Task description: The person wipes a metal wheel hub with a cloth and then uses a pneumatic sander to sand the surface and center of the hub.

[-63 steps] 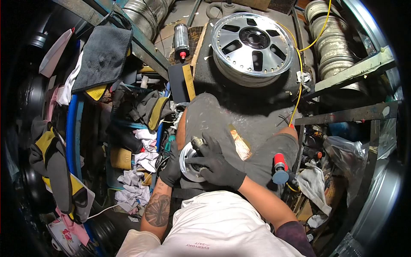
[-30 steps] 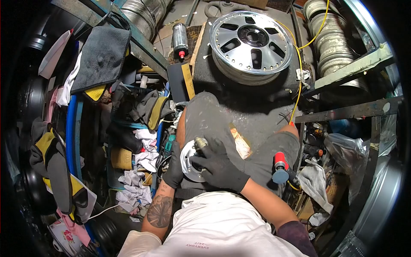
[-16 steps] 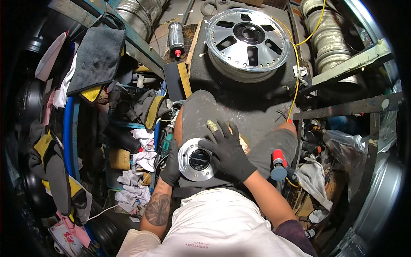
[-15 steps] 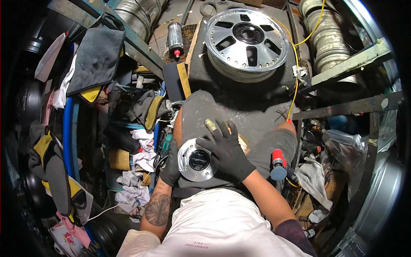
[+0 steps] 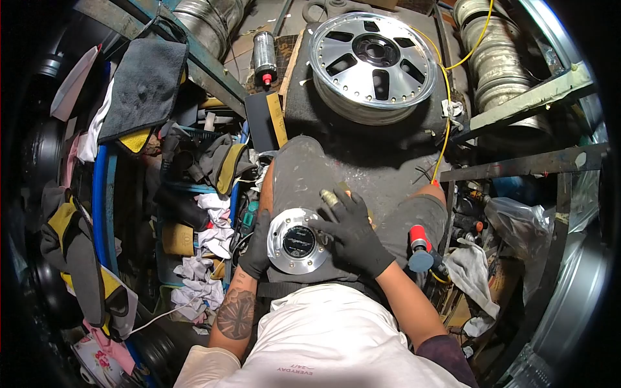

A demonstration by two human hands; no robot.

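A round polished metal wheel center cap (image 5: 279, 249) with a dark middle and small bolts round its rim rests on my lap. My left hand (image 5: 257, 249), in a black glove, grips the cap's left edge, with the fingers partly hidden beneath it. On the other side, my right hand (image 5: 354, 234) is open in a black glove, its fingers spread and a fingertip over the cap's right edge. Yellowish tape (image 5: 330, 198) wraps one of its fingers. Bits of something tan show behind that hand, mostly hidden.
Ahead, a silver alloy wheel (image 5: 414, 39) lies on a dark padded stand. A clear bottle (image 5: 264, 55) and sandpaper sheets (image 5: 262, 123) are left of it. A red air sander (image 5: 419, 239) sits by my right thigh; a yellow hose (image 5: 446, 139) runs nearby. Rags (image 5: 194, 291) fill the left side.
My right hand has shifted slightly right and drawn back from the cap's face, uncovering more of its right rim. My left hand still holds the cap in about the same place.
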